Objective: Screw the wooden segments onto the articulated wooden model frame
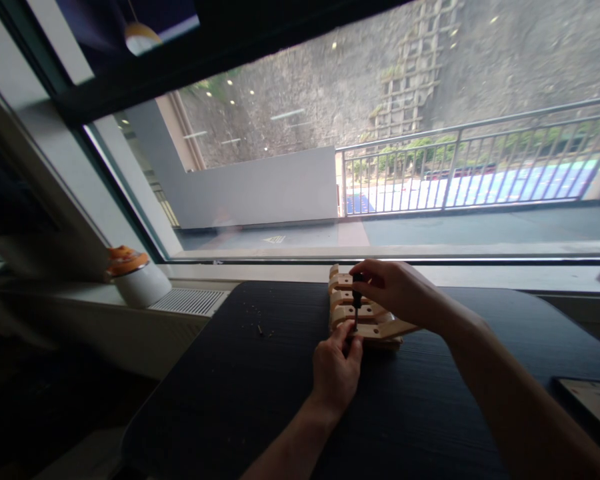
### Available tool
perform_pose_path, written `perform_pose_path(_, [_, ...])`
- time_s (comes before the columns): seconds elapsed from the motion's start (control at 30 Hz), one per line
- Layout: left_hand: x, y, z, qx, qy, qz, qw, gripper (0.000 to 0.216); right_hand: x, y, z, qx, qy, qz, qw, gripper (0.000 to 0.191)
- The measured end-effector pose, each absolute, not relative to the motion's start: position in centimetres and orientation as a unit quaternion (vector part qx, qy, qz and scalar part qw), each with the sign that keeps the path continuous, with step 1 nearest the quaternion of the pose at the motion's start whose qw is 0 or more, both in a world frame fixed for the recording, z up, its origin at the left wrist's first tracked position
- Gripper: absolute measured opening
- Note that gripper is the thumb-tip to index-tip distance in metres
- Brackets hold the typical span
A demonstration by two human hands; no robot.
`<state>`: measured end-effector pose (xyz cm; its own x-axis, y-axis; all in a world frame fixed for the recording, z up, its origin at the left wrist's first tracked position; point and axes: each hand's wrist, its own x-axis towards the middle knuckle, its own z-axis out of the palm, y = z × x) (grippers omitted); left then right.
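Right now, your right hand (380,287) holds the dark driver (357,295) by its handle, upright, its tip down at the near end of the wooden rack (351,311). Your left hand (337,363) has its fingers drawn in narrow at that tip, touching; you cannot tell from here whether they grip the shaft or only the wood.

The rack sits on the dark table (220,393), close to its far edge, with the sill (280,273) and window just beyond, so room is tight on that side. Toward you and to your left, the top runs wide to its rounded left edge; a few small bits (260,330) lie there, well apart from your hand. On your right, your forearm spans the top, and a dark-rimmed flat thing (593,403) lies near the right edge of view. The white pot (143,287) stands off the table, beyond its left edge.
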<state>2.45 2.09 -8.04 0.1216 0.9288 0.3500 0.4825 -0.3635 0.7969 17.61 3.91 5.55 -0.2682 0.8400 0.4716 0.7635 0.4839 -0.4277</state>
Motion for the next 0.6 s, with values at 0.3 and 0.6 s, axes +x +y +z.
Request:
perform_pose_path(0.3, [2.7, 1.9, -7.6, 0.701, 0.501, 0.435, 0.26, 0.033, 16.1, 4.0, 5.1, -0.507, -0.786, 0.055, 0.35, 0.019])
perform_pose_path(0.6, [2.8, 1.8, -7.7, 0.701, 0.504, 0.437, 0.252, 0.033, 16.7, 3.9, 5.2, -0.498, -0.807, 0.059, 0.312, 0.037])
